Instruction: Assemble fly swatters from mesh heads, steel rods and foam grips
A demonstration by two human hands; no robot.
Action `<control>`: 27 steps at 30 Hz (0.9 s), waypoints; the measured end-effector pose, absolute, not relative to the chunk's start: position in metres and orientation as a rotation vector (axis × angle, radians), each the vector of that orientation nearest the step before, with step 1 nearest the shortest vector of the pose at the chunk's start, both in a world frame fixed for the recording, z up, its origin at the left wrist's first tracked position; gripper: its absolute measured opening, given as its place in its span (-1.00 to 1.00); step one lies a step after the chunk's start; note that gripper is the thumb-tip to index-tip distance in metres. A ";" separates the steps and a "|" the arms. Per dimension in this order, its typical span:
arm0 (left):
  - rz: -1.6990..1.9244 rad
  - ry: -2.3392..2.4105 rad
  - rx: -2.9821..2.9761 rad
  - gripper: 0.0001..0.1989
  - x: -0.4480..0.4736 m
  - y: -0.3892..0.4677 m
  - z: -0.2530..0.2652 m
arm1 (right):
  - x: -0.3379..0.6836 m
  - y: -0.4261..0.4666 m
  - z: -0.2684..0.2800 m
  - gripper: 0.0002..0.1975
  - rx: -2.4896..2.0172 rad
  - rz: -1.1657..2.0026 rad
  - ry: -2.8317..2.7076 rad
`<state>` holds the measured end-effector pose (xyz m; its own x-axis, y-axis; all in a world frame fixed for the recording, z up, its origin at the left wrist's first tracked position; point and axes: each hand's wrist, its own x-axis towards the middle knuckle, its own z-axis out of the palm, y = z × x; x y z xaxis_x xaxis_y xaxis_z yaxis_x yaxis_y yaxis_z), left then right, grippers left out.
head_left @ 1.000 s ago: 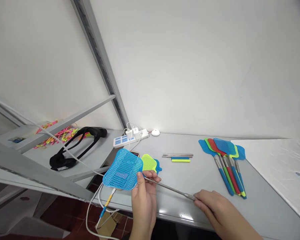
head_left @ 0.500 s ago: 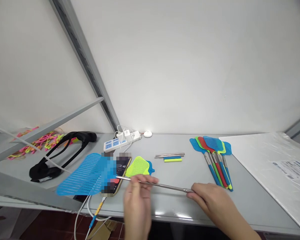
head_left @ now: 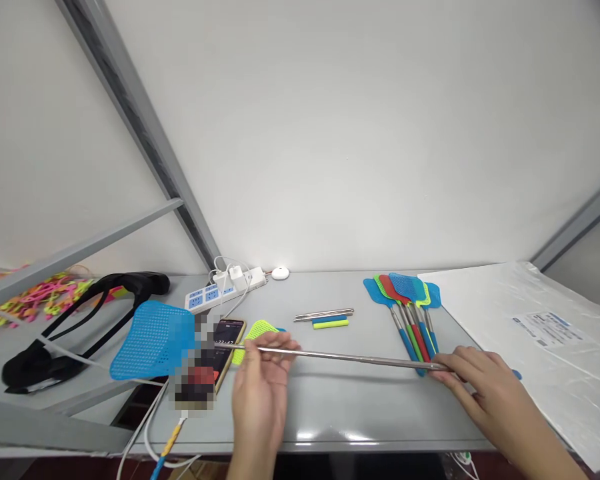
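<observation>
A fly swatter with a blue perforated head (head_left: pixel 150 340) and a thin metal telescopic rod (head_left: pixel 340 356) is held level above the table. My left hand (head_left: pixel 263 383) is closed around the rod near the head, thumb and fingers pinching it. Over at the rod's other end, my right hand (head_left: pixel 480 383) grips the swatter, its blue handle tip (head_left: pixel 517 375) showing just beyond the fingers. Behind my left hand lies a yellow-green swatter head (head_left: pixel 256 331), partly covered. Several metal rods (head_left: pixel 325 313) and a yellow-green handle tube (head_left: pixel 331 324) lie at the middle of the table.
Assembled swatters (head_left: pixel 405 307) lie fanned at the right, beside a white wrapped package (head_left: pixel 485 300). On the left are a phone (head_left: pixel 230 333), a power strip (head_left: pixel 225 291), a black strap frame (head_left: pixel 85 320), cables and a grey shelf post (head_left: pixel 145 127).
My right hand has moved right, away from my left hand, and the rod between them is now longer. The blue head appears flatter to the camera. The whole view has shifted slightly.
</observation>
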<state>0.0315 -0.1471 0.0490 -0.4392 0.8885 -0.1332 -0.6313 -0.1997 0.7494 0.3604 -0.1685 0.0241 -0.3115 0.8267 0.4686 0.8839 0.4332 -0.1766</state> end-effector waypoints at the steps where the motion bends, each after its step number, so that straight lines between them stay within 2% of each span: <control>1: 1.755 0.914 0.440 -0.58 0.042 -0.149 0.046 | 0.356 -0.170 0.025 -0.76 -1.429 -0.150 -2.204; 6: 1.509 0.827 0.545 -0.60 0.082 -0.162 0.034 | 0.314 -0.175 0.024 -0.78 -1.361 -0.124 -2.261; 13: 1.755 0.902 0.496 -0.64 0.054 -0.154 0.045 | 0.309 -0.171 0.020 -0.69 -1.295 -0.253 -2.310; 17: 1.876 0.891 0.454 -0.65 0.035 -0.143 0.051 | 0.340 -0.168 0.010 -0.74 -1.310 -0.271 -2.303; 23: 1.849 0.844 0.385 -0.69 0.034 -0.129 0.041 | 0.387 -0.169 -0.004 -0.77 -1.392 -0.324 -2.271; 27: 1.916 0.870 0.301 -0.63 0.020 -0.117 0.040 | 0.407 -0.176 -0.007 -0.80 -1.446 -0.359 -2.198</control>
